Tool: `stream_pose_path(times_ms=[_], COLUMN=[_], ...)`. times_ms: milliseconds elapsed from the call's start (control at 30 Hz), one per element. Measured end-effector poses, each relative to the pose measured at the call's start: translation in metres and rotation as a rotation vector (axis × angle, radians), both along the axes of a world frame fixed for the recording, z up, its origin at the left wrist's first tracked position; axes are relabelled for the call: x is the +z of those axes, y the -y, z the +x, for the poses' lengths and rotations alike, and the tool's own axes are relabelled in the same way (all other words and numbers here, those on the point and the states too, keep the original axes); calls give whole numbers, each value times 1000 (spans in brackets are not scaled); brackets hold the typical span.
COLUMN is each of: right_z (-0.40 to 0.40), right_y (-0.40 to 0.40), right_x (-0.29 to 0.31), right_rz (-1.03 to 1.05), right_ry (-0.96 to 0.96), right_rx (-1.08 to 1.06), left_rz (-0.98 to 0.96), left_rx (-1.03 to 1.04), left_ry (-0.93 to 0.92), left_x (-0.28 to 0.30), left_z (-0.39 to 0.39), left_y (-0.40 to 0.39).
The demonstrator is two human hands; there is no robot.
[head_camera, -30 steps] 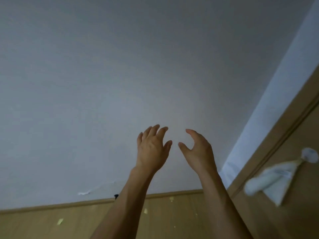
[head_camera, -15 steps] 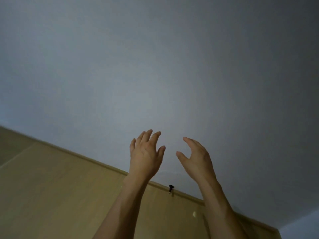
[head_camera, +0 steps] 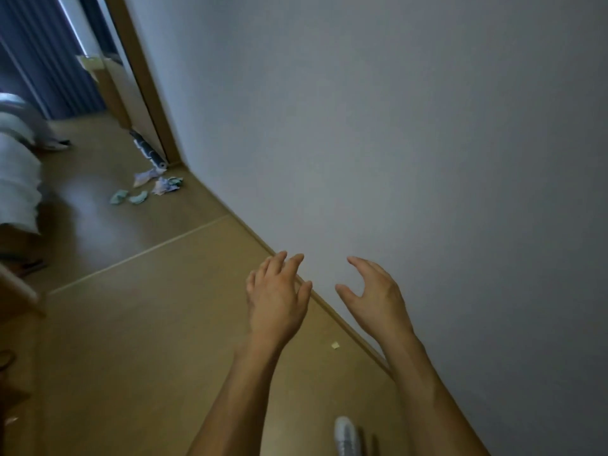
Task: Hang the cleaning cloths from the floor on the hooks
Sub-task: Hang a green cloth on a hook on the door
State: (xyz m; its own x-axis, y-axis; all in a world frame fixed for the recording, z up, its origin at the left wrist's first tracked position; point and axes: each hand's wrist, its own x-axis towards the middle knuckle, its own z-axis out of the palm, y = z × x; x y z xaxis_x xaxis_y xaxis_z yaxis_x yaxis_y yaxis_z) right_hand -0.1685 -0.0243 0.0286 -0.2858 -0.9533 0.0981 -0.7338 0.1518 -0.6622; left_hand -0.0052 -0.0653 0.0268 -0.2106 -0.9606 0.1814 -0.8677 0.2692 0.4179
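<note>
Several crumpled cleaning cloths point(head_camera: 149, 189), pale lilac and light green, lie in a small heap on the wooden floor at the far left, close to the foot of the door frame. My left hand point(head_camera: 278, 299) and my right hand point(head_camera: 373, 296) are raised side by side in front of me, fingers spread and relaxed, each holding nothing. Both hands are far from the cloths. No hook shows in this view.
A plain white wall point(head_camera: 394, 126) runs along the right, meeting the floor at a wooden skirting. A wooden door frame point(head_camera: 144, 80) and a dark rolled item point(head_camera: 148, 151) stand beyond the cloths. White bedding point(head_camera: 16, 179) and blue curtains point(head_camera: 42, 60) fill the far left. A small paper scrap point(head_camera: 335, 344) lies near the skirting.
The view has swung left from the bare wall to the floor, bringing the cloth heap, door frame and bedding into sight. Both hands stay raised and empty.
</note>
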Motion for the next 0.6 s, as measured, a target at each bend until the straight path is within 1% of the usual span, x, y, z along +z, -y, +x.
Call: stream_pose_path(times_ms=[167,267,433,600], right_z=[23,27,29,50], right_y=[85,138,230,303], right_x=[-5,-1,9,6], right_rz=[5,-5,-13,21], right_ry=[8,-1,-21,-9], right_rx=[180,273,375,464], left_rz=[-2,8,-14,0], left_rx=[144,221,334,466], left_ry=[43,34,24,7], left_x=[-6,-2,11,7], left_z=[22,24,26,47], left_y=[61,105,180,230])
